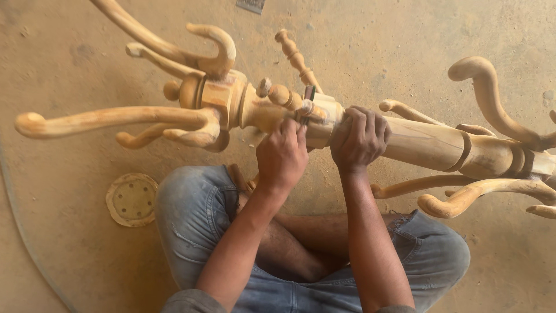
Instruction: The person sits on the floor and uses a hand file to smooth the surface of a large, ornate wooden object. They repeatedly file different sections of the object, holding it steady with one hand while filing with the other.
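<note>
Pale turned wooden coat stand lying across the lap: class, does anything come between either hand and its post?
Nothing visible does. The left hand presses a small dark-edged piece against the pale turned wooden coat stand; the right hand grips its post directly.

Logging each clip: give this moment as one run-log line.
left hand: pressing small tool to post | right hand: gripping post | disc: on floor | person: seated, post over lap

Your left hand (282,157) covered the small tool it pressed to the wooden stand (428,145), so its kind couldn't be told. Right of your right hand (359,139), the stand ran off the edge. Above, a grey scrap (251,4) was cut off.
</note>
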